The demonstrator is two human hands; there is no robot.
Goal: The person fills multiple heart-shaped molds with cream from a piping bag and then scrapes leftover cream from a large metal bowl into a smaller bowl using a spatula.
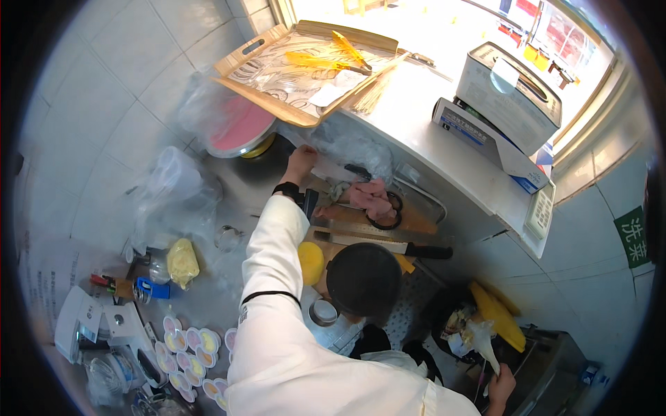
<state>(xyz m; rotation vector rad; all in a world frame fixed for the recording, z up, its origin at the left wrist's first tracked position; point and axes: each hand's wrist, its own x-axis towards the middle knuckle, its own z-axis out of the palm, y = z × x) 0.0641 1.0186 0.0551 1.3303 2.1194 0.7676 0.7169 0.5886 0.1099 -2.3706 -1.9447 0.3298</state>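
Note:
My left hand (302, 162) reaches out at the end of a white sleeve, its fingers curled. It is beside crumpled clear plastic bags (350, 147), and whether it grips anything cannot be seen. At the lower right, my right hand (501, 385) is closed on the narrow end of a whitish plastic bag (483, 340). The bag's wider part touches or overhangs the litter in a dark bin (440, 333). Below my left hand lie a crumpled pink cloth (371, 199), black-handled scissors (394, 216) and a long knife (427, 251). A round black pan or lid (364, 279) is near my body.
A wooden tray (267, 100) with yellow tongs (312, 61) sits on the white ledge (416, 114). Boxes (510, 97) stand at its right. A pink-filled bowl (239, 125) is far left. Several small lidded cups (187, 353) and a scale (80, 322) crowd the lower left.

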